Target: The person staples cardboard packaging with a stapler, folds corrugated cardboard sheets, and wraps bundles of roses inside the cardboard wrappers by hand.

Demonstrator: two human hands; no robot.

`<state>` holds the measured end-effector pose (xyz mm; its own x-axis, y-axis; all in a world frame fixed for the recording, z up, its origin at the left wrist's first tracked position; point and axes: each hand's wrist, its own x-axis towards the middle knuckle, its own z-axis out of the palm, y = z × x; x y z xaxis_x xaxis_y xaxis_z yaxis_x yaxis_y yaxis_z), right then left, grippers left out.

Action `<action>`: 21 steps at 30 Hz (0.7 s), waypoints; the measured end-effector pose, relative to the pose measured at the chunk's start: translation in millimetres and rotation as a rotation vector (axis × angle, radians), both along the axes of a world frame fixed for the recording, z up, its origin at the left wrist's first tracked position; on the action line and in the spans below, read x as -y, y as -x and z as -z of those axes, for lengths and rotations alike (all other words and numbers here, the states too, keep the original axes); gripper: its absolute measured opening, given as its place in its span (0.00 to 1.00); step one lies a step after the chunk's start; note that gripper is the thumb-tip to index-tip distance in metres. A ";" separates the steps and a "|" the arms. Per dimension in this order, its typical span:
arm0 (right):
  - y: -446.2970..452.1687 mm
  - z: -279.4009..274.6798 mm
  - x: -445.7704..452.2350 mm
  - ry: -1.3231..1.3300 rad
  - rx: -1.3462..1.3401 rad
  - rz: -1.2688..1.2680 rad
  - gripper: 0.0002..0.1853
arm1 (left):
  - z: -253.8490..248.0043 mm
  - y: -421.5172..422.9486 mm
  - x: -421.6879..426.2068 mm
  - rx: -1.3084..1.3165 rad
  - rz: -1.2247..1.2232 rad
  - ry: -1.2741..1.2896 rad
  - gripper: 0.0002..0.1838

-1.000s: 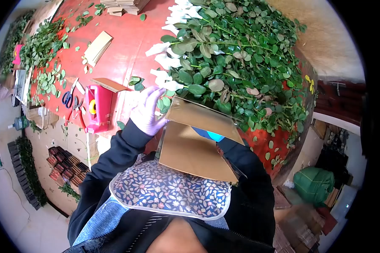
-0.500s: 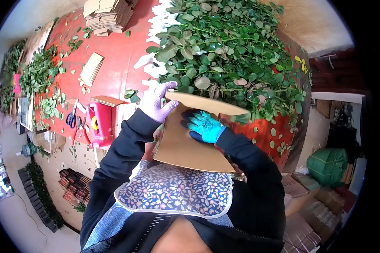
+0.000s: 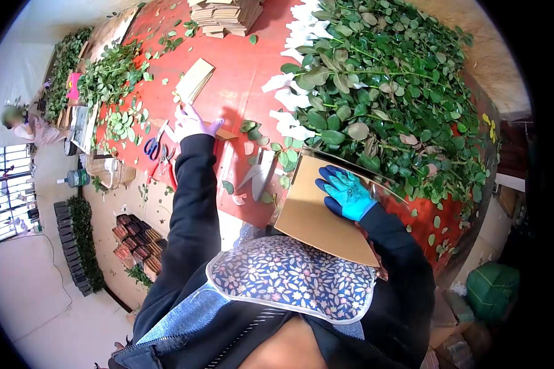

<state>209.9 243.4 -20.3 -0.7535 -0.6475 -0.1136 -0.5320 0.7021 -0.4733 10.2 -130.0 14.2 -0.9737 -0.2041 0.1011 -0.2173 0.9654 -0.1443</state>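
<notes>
My left hand [image 3: 194, 125], in a thin lavender glove, reaches out over the red table with thumb and fingers apart. Its fingertips are near the lower end of a small stack of cardboard pieces [image 3: 196, 80]; whether they touch it I cannot tell. Beside the thumb lies a brown cardboard piece [image 3: 226, 133], partly hidden. My right hand [image 3: 349, 194], in a teal and dark blue glove, lies flat with spread fingers on a large brown cardboard sheet [image 3: 320, 215]. That sheet rests at the table's near edge, against the floral apron [image 3: 295, 277].
Leafy stems [image 3: 388, 92] with white-wrapped ends are heaped at the right. Scissors [image 3: 154, 144] and red-handled cutters [image 3: 165, 163] lie left of my sleeve. A cardboard pile [image 3: 228, 15] stands at the back. Another person [image 3: 40, 129] is at the far left.
My left hand has let go of the cardboard sheet's upper edge and moved left and away over the table. My right hand stays on the sheet. The view has turned left.
</notes>
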 end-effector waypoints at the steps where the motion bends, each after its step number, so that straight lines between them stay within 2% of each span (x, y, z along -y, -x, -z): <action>1: 2.8 -0.6 0.0 -0.003 -0.005 0.004 0.26 | 1.3 5.8 -2.5 0.048 -0.046 0.063 0.51; 2: 2.9 -1.1 0.1 -0.002 -0.006 0.001 0.26 | 2.9 11.6 -2.3 0.049 -0.041 0.055 0.51; 4: -0.9 4.7 0.4 0.061 0.103 0.041 0.28 | 3.0 17.8 2.9 0.260 -0.089 0.055 0.53; 8: 1.4 0.8 0.6 -0.011 -0.012 -0.006 0.26 | 7.9 24.8 37.0 0.266 -0.061 -0.052 0.52; 10: 0.3 2.4 2.1 0.000 -0.002 0.009 0.26 | 12.6 27.8 55.8 0.090 0.046 -0.153 0.52; 11: -0.3 2.5 2.1 0.004 0.000 0.012 0.26 | 11.1 28.4 60.8 0.092 0.049 -0.149 0.52; 13: -0.4 2.4 1.3 -0.025 -0.026 0.007 0.27 | 5.2 26.7 65.7 0.062 -0.029 -0.399 0.53; 14: -0.2 1.8 1.4 -0.018 -0.015 0.012 0.27 | 1.5 22.9 65.3 0.000 -0.003 -0.373 0.48; 15: 0.8 2.7 1.8 -0.019 -0.007 0.012 0.27 | -2.2 18.8 66.2 0.008 -0.005 -0.374 0.48; 17: 0.2 4.5 0.8 -0.011 -0.029 0.009 0.27 | -26.0 6.7 50.5 -0.079 -0.017 -0.804 0.34; 18: 0.4 7.2 0.5 0.005 -0.028 0.006 0.27 | -4.9 8.4 72.2 -0.076 0.143 -1.453 0.24; 19: 0.2 7.9 -0.8 0.026 0.002 0.010 0.27 | -21.3 -8.9 52.9 -0.024 0.248 -1.728 0.21; 21: 0.3 8.5 -0.6 0.035 0.004 0.018 0.26 | -5.5 -14.6 41.6 0.197 0.964 -1.802 0.16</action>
<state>209.6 244.0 -28.8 -0.7646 -0.6376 -0.0940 -0.5179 0.6946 -0.4993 24.8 -171.7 19.6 -0.7758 0.5450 0.3181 0.2375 -0.2149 0.9473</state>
